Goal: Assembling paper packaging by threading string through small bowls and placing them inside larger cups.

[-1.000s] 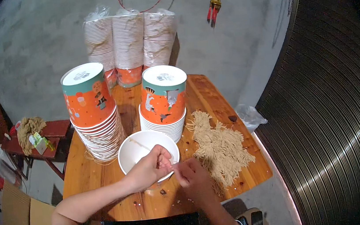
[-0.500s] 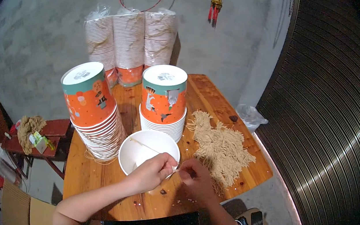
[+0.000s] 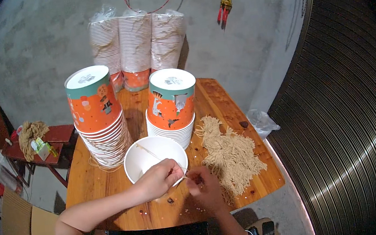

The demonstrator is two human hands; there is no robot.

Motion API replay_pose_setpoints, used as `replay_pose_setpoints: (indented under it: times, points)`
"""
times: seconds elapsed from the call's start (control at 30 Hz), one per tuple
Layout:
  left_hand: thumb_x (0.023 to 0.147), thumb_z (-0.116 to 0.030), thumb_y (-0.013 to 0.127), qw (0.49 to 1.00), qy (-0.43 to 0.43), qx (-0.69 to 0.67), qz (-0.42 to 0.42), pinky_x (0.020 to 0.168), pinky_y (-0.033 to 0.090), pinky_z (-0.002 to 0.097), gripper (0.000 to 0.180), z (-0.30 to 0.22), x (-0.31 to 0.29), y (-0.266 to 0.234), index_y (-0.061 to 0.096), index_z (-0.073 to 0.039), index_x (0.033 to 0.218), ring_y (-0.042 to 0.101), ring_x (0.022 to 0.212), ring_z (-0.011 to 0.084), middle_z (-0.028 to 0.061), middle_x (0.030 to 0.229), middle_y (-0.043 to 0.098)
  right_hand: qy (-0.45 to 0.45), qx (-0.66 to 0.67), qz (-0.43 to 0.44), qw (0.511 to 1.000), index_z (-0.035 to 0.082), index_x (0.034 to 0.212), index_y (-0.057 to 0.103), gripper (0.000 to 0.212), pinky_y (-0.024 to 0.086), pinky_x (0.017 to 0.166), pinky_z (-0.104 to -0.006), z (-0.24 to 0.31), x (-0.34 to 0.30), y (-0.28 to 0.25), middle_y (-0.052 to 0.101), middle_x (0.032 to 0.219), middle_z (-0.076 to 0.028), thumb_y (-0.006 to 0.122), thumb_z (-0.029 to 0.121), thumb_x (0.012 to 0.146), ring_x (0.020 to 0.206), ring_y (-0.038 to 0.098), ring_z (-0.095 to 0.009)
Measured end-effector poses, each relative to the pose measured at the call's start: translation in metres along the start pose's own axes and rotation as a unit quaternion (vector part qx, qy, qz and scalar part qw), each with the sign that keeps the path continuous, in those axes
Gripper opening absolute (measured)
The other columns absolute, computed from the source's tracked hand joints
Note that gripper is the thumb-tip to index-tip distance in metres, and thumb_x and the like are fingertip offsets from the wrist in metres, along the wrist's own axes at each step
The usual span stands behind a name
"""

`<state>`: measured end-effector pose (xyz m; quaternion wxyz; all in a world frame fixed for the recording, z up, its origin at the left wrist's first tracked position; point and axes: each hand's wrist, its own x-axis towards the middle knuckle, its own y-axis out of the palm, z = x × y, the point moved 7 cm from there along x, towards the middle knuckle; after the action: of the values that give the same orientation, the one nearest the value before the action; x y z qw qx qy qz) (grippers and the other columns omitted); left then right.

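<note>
A white paper bucket (image 3: 133, 160) sits on the table close to me, its open mouth showing. A thin tan string (image 3: 148, 151) runs across the inside of that mouth toward its near right rim. My left hand (image 3: 158, 180) is closed in a pinch on the string at this rim, palm over the bucket's near edge. Beside it on the right, my right hand (image 3: 205, 189) has its fingers curled and pinched together around the string's end. A heap of tan strings (image 3: 232, 156) lies just to the right of my right hand.
Two upside-down stacks of orange and green paper buckets (image 3: 92, 107) (image 3: 171, 105) stand behind the bucket; strings hang round the left stack. Several plastic-wrapped stacks (image 3: 135, 40) stand at the back of the wooden table (image 3: 213, 98). A cardboard box (image 3: 19, 220) is at lower left, a ribbed shutter (image 3: 337, 123) at right.
My right hand has shifted slightly, its fingers now closer to my left fingertips at the rim. My left hand has barely moved, and the bucket stays in place.
</note>
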<state>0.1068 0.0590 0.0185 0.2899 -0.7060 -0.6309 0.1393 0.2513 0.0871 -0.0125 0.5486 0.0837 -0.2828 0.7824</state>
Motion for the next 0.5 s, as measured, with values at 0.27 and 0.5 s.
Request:
replay_pose_setpoints:
  times: [0.27, 0.5]
  points:
    - [0.094, -0.019, 0.054, 0.999, -0.013, -0.044, 0.017, 0.059, 0.049, 0.0286, 0.017, 0.007, 0.002, 0.003, 0.056, -0.002, 0.098, 0.059, 0.069, 0.0138, 0.0064, 0.084, 0.062, 0.037, -0.003, 0.035, 0.999, 0.004, 0.102, 0.055, 0.027, 0.049, 0.072, -0.0312, 0.005, 0.001, 0.004, 0.060, 0.088, -0.008, 0.066, 0.007, 0.077, 0.078, 0.060, -0.018]
    - [0.093, -0.016, 0.054, 0.998, -0.009, -0.063, 0.020, 0.060, 0.049, 0.0280, 0.016, 0.014, 0.003, 0.005, 0.053, -0.003, 0.103, 0.057, 0.070, 0.0115, 0.0045, 0.083, 0.059, 0.029, -0.014, 0.030, 0.999, 0.002, 0.105, 0.056, 0.030, 0.049, 0.073, -0.0350, -0.002, 0.000, 0.004, 0.060, 0.091, -0.013, 0.065, 0.006, 0.078, 0.083, 0.060, -0.025]
